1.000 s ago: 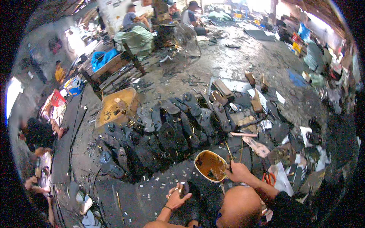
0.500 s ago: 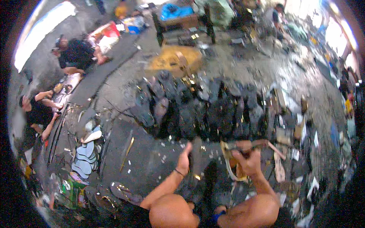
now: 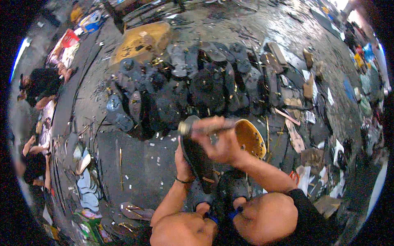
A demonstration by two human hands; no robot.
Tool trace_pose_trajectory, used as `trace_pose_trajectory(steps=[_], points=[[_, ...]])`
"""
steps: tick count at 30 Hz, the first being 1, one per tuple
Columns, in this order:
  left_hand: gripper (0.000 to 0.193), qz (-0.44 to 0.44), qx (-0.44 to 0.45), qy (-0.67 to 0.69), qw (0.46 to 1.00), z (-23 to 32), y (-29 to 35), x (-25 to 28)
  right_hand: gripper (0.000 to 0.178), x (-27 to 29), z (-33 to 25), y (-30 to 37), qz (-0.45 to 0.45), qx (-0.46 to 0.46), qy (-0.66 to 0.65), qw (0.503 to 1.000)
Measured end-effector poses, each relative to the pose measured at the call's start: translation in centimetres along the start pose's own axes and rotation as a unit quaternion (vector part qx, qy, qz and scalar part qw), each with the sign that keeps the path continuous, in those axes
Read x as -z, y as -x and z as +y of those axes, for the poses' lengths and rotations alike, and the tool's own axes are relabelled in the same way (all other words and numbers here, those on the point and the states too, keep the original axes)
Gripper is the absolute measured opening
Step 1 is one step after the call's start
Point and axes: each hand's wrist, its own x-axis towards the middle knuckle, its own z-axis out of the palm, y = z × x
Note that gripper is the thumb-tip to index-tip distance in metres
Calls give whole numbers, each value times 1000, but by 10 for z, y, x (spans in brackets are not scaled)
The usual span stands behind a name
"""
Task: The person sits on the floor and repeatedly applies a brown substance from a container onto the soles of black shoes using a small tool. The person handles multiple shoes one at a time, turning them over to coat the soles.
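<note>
Left hand (image 3: pixel 183 158) grips a black sole (image 3: pixel 199 162); right hand (image 3: pixel 219 141) pinches what's probably a brush (image 3: pixel 205 126), yellow bowl (image 3: pixel 250 138) just beside.

Sole (image 3: pixel 198 158): between left hand (image 3: pixel 183 158) and right hand (image 3: pixel 219 141).
Bowl (image 3: pixel 250 138): just right of right hand.
Row of soles (image 3: pixel 193 92): beyond hands, on floor (image 3: pixel 135 164).

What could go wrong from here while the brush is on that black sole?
The left hand holds the black sole from behind, close to the brush in the right hand, so fingers may get smeared. The yellow-stained bowl sits by the right forearm and could be knocked. Laid-out soles lie close ahead.
</note>
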Motion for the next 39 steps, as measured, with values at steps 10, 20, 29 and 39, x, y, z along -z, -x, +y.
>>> trace_pose_trajectory(steps=[10, 20, 29, 39], points=[[46, 15, -214, -156, 964, -8, 11, -18, 20, 2, -7, 13, 118, -105, -5, 987], [82, 0, 274, 68, 959, 3, 113, 8, 19, 49, 8, 19, 75, -352, -497, 790], [70, 8, -33, -1, 999, 36, -13, -32, 25, -13, -5, 36, -29, 31, 26, 999], [63, -22, 71, 167, 983, 22, -17, -24, 26, -5, -40, 21, -145, -29, -16, 989]])
